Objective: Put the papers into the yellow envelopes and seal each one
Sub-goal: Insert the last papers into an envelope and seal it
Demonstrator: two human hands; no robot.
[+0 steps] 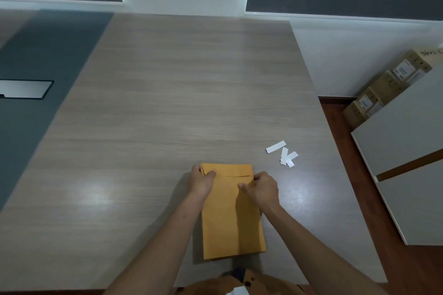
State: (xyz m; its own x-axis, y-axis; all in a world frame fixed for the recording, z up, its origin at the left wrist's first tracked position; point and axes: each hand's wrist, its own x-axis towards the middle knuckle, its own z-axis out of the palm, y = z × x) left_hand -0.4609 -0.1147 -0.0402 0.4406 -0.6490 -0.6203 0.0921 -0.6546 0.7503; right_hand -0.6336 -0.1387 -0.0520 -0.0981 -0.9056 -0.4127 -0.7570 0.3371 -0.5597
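A stack of yellow envelopes [230, 213] lay upright on the wooden table [167, 103] near its front edge, but only layered edges at the far left corner showed it was more than one, so the count could not be told, and no papers were visible. The left hand [201, 181] pinched the stack's far left corner, while the right hand [261, 188] pinched its right edge just below the flap, covering part of it. White paper strips [282, 154] lay overlapped just beside, roughly four.
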